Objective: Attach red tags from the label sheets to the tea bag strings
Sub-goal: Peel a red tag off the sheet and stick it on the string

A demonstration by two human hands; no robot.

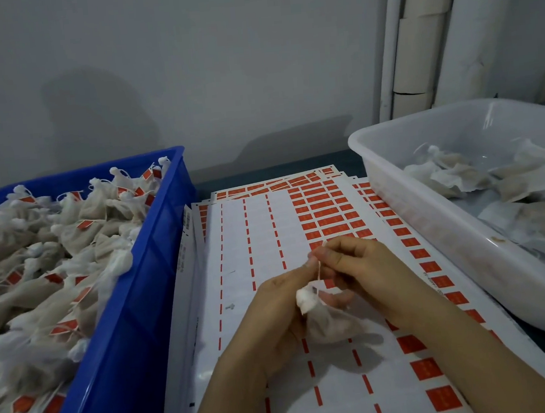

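Grey wall and pale pipes stand behind a worktop covered by a stack of white label sheets (257, 240), whose rectangular red tags (327, 213) fill only the right-hand columns. Over the top sheet the two hands meet: the left hand (273, 308) curls round a small white gauze tea bag (331, 326), while the right hand (365, 260) pinches the upper end of its thin pale string (318, 269), drawn taut between them. Whether a tag is already in those fingertips cannot be told. A blue plastic crate (156, 249) of tagged bags sits to the left, a translucent white tub (432, 235) of bare bags to the right. The likely trouble is the slim string slipping from the pinch, or a sticky tag folding crookedly and missing it.
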